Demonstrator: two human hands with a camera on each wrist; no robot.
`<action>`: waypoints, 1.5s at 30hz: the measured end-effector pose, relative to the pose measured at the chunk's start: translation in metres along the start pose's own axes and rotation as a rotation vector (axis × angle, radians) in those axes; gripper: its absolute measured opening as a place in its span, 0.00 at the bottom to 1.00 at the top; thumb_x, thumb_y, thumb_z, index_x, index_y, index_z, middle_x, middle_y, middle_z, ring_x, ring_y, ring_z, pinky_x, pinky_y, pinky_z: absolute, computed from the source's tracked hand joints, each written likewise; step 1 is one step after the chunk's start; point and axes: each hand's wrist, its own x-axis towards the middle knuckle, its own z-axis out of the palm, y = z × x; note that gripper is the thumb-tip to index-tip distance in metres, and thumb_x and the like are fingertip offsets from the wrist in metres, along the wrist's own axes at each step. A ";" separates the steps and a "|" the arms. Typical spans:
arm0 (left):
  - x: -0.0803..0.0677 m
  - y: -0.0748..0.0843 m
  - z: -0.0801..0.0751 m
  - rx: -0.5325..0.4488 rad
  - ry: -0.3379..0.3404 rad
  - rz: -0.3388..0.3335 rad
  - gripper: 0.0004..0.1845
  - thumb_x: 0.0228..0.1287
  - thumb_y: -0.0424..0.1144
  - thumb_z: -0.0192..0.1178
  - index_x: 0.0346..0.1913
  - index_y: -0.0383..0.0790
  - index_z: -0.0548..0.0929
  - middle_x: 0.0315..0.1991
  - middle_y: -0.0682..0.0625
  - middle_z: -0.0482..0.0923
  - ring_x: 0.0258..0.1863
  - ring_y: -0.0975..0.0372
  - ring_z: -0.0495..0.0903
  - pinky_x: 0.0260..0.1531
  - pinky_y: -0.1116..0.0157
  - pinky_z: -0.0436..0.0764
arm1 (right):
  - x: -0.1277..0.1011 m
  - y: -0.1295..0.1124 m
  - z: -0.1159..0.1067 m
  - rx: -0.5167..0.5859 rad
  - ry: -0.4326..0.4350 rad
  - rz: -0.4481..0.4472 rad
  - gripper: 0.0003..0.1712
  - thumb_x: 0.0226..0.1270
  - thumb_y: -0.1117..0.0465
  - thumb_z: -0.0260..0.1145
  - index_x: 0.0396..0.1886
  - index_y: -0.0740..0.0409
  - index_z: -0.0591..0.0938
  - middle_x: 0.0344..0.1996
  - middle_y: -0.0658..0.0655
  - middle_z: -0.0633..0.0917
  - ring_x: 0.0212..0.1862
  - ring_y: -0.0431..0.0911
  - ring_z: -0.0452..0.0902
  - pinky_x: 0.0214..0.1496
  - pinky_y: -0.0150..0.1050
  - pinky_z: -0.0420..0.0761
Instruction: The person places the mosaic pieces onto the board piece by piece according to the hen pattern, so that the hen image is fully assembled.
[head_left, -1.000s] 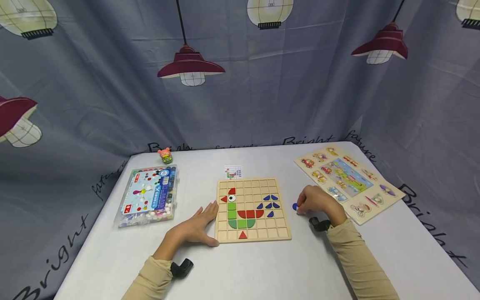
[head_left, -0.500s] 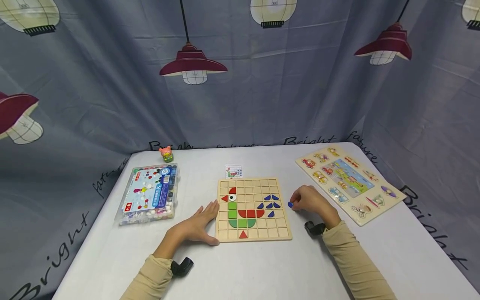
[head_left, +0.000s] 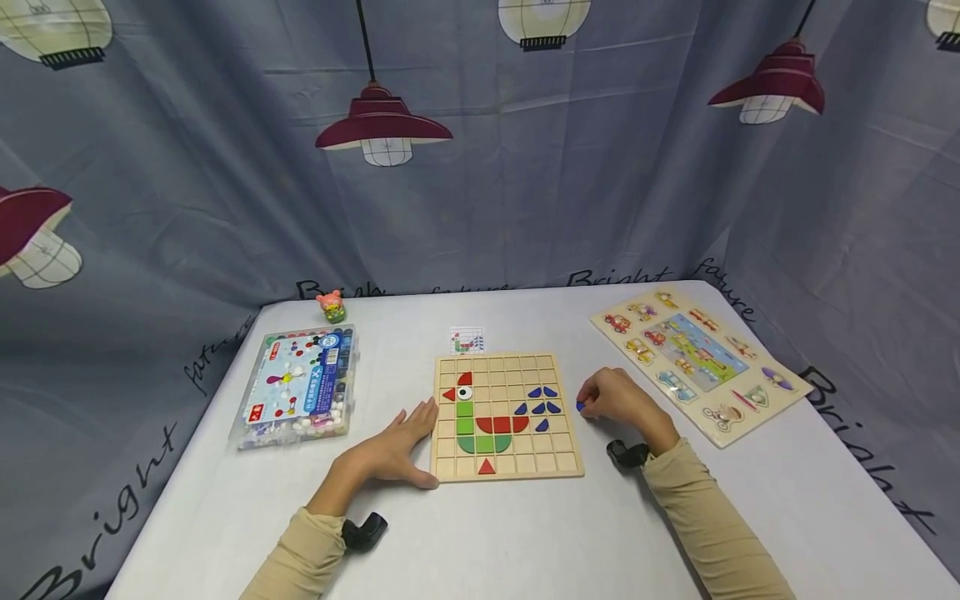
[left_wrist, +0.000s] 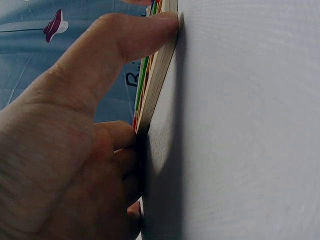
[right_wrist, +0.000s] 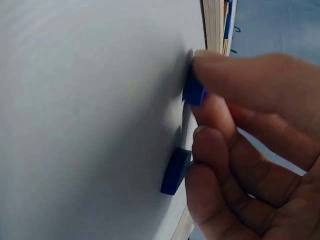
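Right hand (head_left: 618, 400) pinching small blue piece (right_wrist: 193, 93) between thumb and fingertip, just off right edge of wooden grid board (head_left: 507, 417), low over white table (head_left: 525, 533). Likely light, rigid, smooth painted wood: apt to slip, so best gripped on flat faces near the middle. Second blue piece (right_wrist: 175, 171) flat on table just below curled fingers (right_wrist: 220, 150), apparently untouched. Left hand (head_left: 390, 450) flat, fingers straight, thumb against board's left edge, grasping nothing.
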 end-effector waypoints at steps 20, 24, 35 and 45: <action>0.000 0.000 -0.004 0.005 -0.006 0.002 0.63 0.45 0.55 0.73 0.77 0.32 0.46 0.79 0.41 0.38 0.80 0.50 0.38 0.78 0.49 0.39 | -0.008 -0.026 0.002 0.045 -0.068 -0.077 0.08 0.47 0.66 0.76 0.29 0.60 0.88 0.20 0.48 0.83 0.23 0.39 0.72 0.25 0.29 0.70; 0.001 0.000 -0.004 0.007 -0.011 -0.002 0.63 0.46 0.55 0.73 0.77 0.33 0.46 0.80 0.41 0.38 0.80 0.51 0.38 0.78 0.49 0.39 | -0.010 -0.033 0.008 0.042 -0.070 -0.106 0.07 0.46 0.66 0.76 0.28 0.60 0.87 0.19 0.48 0.83 0.23 0.38 0.72 0.24 0.28 0.71; 0.001 0.001 -0.001 -0.001 -0.015 -0.003 0.63 0.46 0.55 0.72 0.77 0.33 0.45 0.80 0.42 0.37 0.80 0.51 0.37 0.79 0.50 0.39 | -0.013 -0.036 0.016 0.025 -0.040 -0.184 0.06 0.44 0.67 0.76 0.24 0.60 0.86 0.18 0.47 0.82 0.22 0.36 0.72 0.25 0.28 0.71; 0.001 0.000 0.001 -0.003 -0.010 -0.010 0.63 0.46 0.55 0.73 0.77 0.34 0.45 0.80 0.42 0.38 0.80 0.52 0.38 0.79 0.50 0.39 | -0.011 -0.037 0.017 0.036 -0.068 -0.147 0.06 0.46 0.67 0.76 0.26 0.60 0.87 0.19 0.47 0.83 0.23 0.37 0.73 0.25 0.28 0.72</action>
